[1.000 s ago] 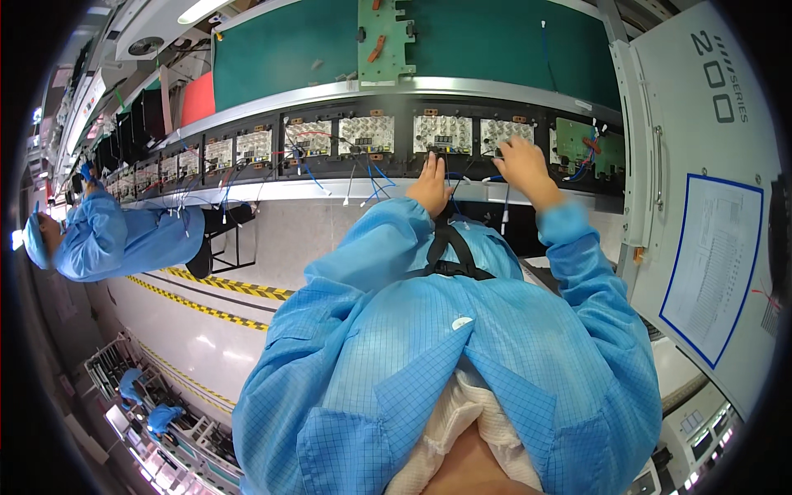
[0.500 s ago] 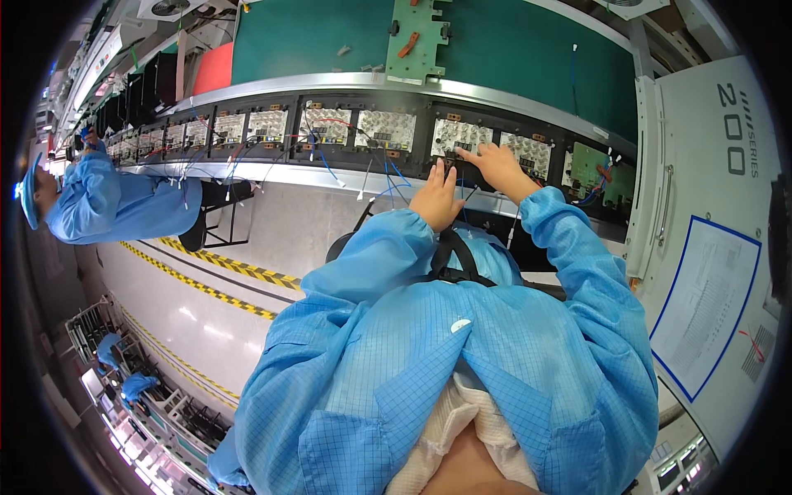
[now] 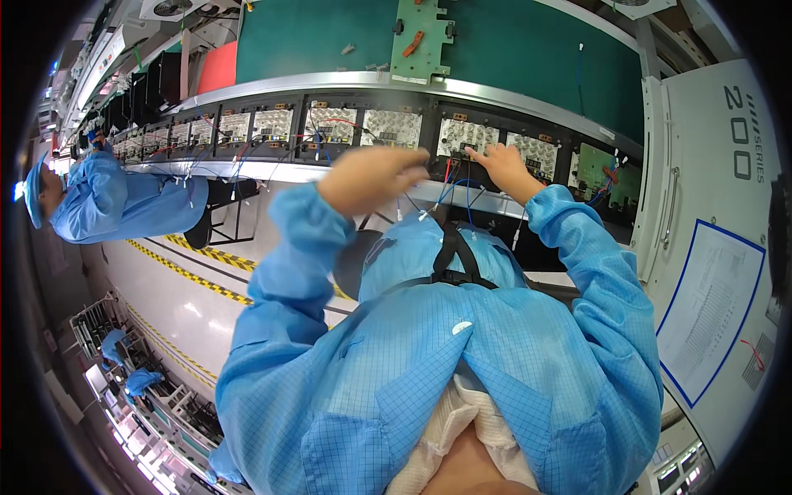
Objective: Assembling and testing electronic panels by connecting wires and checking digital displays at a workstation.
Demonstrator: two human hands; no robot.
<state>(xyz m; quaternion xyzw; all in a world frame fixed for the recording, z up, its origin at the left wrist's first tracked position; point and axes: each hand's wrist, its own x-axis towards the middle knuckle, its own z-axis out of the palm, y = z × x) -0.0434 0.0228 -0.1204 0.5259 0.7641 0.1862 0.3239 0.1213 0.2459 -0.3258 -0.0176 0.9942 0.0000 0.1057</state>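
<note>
At the near edge of the line, a silver bumpy module (image 3: 469, 132) sits in a black tray (image 3: 429, 132). My right hand (image 3: 505, 169) reaches over its lower right part. The fingers are partly stretched, with the fingertips at a small black part near the module's edge; I see nothing held in them. My left hand (image 3: 375, 177) is raised to the left of it, smeared by motion, in front of the neighbouring module (image 3: 392, 126). Between the hands, loose blue and red wires (image 3: 448, 186) hang over the rail, some ending in a white connector (image 3: 423, 216).
Beyond the rail lies a green work surface (image 3: 528, 62) with a light-green plate (image 3: 419, 45) on it. Another green board (image 3: 592, 165) sits at the right, by a white cabinet (image 3: 701, 165). A co-worker (image 3: 124, 194) in blue sits farther left along the line.
My left hand has left the module beside my right hand and moved up and left. The wires between the hands now show. My right hand stays at the module.
</note>
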